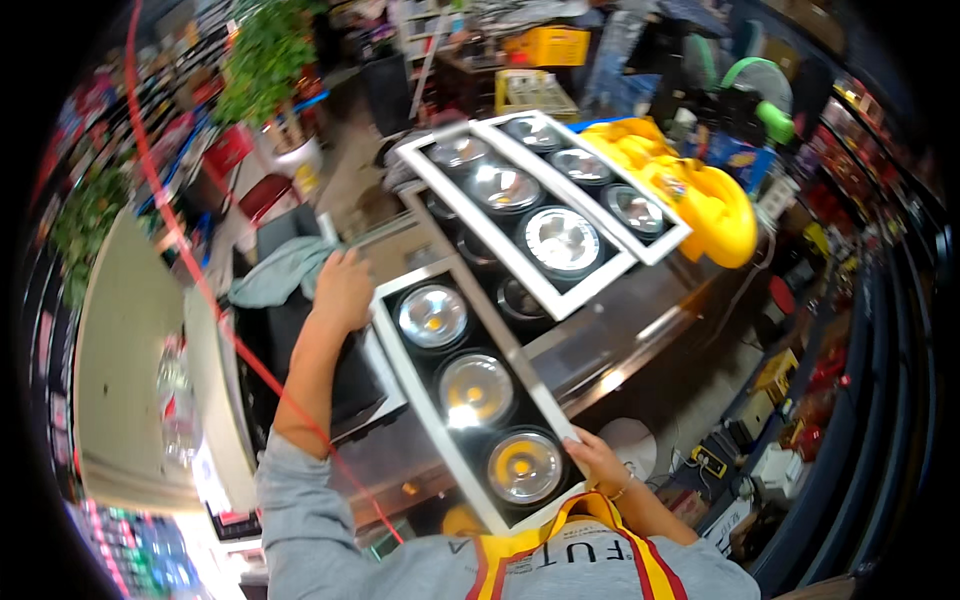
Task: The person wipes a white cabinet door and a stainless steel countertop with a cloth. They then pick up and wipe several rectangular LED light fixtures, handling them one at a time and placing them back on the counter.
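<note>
A rectangular three-lamp downlight fixture [475, 391] with a white frame and black inside lies slanted in front of me. My right hand [602, 463] grips its right edge near the lower corner. At its upper left corner is my left hand [343, 289], closed around a grey-green cloth [281, 271]. More white-framed fixtures [529, 205] with round reflector lamps lie beyond, partly on top of a further, darker one. All of them are over a shiny metal-edged table [600, 352].
Yellow fabric [697, 202] lies at the table's far right end. A red cord [225, 322] runs down across the left side. Plastic bottles [177, 405] stand at the left. Shelves [862, 390] line the right. Beyond are a potted plant [266, 67] and a green-rimmed fan [759, 81].
</note>
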### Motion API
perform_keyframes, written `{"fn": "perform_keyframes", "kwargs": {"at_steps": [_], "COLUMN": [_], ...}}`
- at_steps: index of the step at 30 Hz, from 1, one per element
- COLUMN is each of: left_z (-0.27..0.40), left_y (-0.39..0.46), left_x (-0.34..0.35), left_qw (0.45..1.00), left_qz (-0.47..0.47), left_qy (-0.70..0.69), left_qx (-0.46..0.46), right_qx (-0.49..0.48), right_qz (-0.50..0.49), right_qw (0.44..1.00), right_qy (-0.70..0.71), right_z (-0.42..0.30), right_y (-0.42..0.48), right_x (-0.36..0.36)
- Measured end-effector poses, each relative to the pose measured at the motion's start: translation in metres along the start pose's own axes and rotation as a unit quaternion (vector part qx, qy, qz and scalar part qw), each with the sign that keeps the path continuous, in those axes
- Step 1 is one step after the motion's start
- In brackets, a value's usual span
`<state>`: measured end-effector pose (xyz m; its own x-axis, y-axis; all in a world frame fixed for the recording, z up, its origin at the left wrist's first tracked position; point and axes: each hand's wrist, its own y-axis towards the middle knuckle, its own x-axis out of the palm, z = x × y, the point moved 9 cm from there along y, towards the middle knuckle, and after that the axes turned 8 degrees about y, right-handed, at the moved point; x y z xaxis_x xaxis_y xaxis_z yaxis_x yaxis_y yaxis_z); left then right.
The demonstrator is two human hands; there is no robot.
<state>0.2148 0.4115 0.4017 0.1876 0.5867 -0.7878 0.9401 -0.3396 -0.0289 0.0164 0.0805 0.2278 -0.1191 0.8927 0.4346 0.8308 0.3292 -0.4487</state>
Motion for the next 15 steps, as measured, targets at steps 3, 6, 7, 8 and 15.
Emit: {"fn": "perform_keyframes", "kwargs": {"at_steps": [3, 6, 7, 8, 15], "left_z": [0.000, -0.001, 0.000, -0.001, -0.004], "left_y": [0.001, -0.003, -0.002, -0.001, -0.006], "left_x": [-0.004, 0.000, -0.001, -0.003, -0.004], "left_qw": [0.994, 0.993, 0.994, 0.994, 0.995], "left_qz": [0.101, 0.113, 0.103, 0.101, 0.077], "left_qy": [-0.035, -0.037, -0.036, -0.043, -0.060], "left_qx": [0.011, 0.008, 0.010, 0.009, 0.011], "right_qx": [-0.004, -0.001, -0.012, -0.012, -0.029], "right_qz": [-0.009, 0.005, 0.002, 0.005, 0.014], "right_qw": [0.999, 1.000, 1.000, 0.999, 0.998], "right_qy": [0.030, -0.022, -0.029, -0.041, -0.054], "right_z": [-0.006, -0.007, -0.008, -0.010, -0.023], "right_y": [0.001, -0.002, -0.002, -0.002, -0.002], "right_x": [0.001, -0.005, -0.006, -0.007, 0.001]}}
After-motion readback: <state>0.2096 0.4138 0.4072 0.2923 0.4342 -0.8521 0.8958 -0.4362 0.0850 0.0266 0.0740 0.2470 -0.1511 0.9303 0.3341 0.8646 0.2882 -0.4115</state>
